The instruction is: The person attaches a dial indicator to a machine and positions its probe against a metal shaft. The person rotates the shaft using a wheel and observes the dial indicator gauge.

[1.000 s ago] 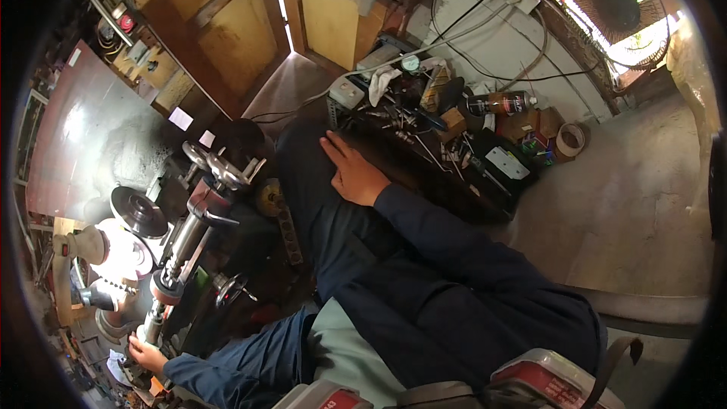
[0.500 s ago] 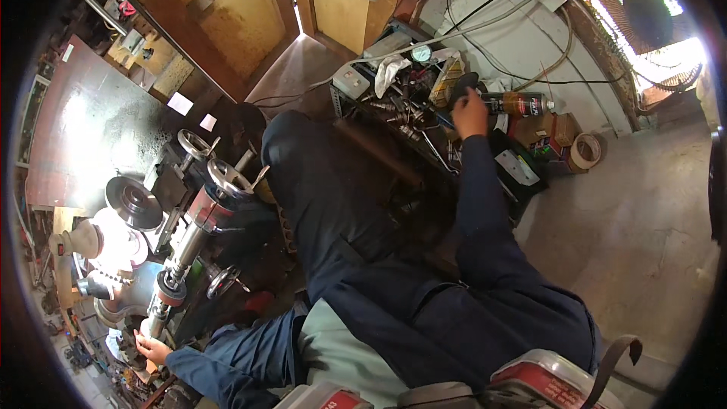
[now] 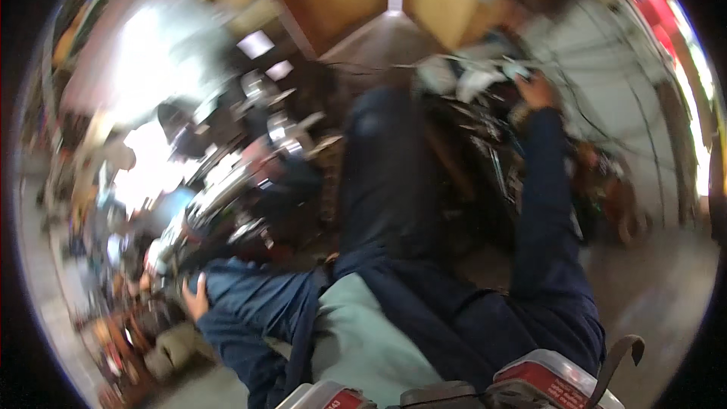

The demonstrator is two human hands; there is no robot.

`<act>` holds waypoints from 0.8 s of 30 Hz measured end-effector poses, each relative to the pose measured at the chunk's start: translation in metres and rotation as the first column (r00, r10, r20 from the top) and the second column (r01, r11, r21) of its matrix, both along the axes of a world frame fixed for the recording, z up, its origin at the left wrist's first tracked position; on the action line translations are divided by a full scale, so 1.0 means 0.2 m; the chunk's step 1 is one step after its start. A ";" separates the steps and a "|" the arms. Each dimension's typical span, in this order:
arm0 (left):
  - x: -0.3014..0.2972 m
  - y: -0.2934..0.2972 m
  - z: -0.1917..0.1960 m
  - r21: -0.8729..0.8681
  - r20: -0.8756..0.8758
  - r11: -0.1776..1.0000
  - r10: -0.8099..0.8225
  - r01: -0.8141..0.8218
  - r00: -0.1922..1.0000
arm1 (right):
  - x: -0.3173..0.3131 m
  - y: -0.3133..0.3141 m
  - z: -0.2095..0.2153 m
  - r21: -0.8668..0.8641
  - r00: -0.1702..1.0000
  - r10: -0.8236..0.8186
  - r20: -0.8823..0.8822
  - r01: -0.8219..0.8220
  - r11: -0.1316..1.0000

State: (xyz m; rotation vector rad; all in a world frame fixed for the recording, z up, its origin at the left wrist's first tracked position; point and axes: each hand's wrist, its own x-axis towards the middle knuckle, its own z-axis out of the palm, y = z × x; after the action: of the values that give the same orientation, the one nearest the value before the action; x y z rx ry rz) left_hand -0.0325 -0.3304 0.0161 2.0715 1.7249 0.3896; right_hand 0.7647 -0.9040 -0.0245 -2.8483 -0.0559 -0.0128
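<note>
Motion smears the picture. At the left, my left hand [image 3: 197, 297] lies at my bent left knee [image 3: 238, 285], its thumb and fingers apart and nothing visible in it. Just beyond it stands a metal machine [image 3: 219, 189] with handwheels [image 3: 286, 132], apart from the hand. My right arm reaches forward to a heap of metal tools and parts [image 3: 488, 132]. There my right hand [image 3: 538, 91] is at the far side, its fingertips by a small round dial gauge [image 3: 516, 70]. Blur hides whether they touch or grip it.
Wooden panels [image 3: 333, 0] stand at the far side. A white cloth [image 3: 475, 83] lies beside the gauge. Cables [image 3: 587, 113] hang along the pale wall at right. A large dark sheet [image 3: 136, 45] reflects light at far left. A beige rounded object [image 3: 178, 348] is behind my left arm.
My left hand has come off the machine's near end to my knee. My right hand has left the black object by the bottle and moved toward the gauge. The view has swung left.
</note>
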 end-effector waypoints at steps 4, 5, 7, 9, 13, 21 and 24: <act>-0.08 -0.10 0.05 -0.014 0.170 1.000 -0.015 0.018 0.985 | 0.06 0.07 0.01 -0.100 0.978 0.044 -0.202 -0.065 0.993; -0.03 -0.13 0.03 -0.005 0.196 1.000 0.016 -0.015 0.980 | 0.11 -0.06 -0.07 -0.004 0.996 0.075 -0.058 -0.075 0.997; -0.18 -0.16 0.00 0.073 0.211 0.993 0.075 -0.092 0.975 | 0.00 -0.03 -0.12 -0.122 0.988 -0.070 0.137 0.087 0.989; -0.14 -0.17 -0.09 0.299 0.179 0.924 0.192 -0.239 0.965 | 0.10 -0.30 -0.25 0.051 0.940 -0.133 0.315 0.124 0.991; -0.01 -0.27 0.02 0.665 0.190 0.681 0.243 -0.307 0.951 | -0.25 -0.27 0.01 0.442 0.679 -0.575 0.456 0.388 0.809; 0.32 -0.04 0.48 0.592 0.724 0.626 -0.137 -0.507 0.676 | -1.04 0.22 0.75 0.643 0.543 -0.551 0.634 0.026 0.765; 0.44 0.16 0.60 0.749 0.659 0.542 -0.551 -0.380 0.513 | -1.07 0.29 0.87 0.604 0.497 -0.471 0.729 -0.142 0.784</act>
State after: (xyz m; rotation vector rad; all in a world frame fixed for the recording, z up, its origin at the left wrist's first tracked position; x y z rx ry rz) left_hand 0.0556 -0.2977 0.1361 1.7883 0.7050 2.2007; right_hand 0.5514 -0.8458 0.1499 -1.8884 0.0375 -1.2810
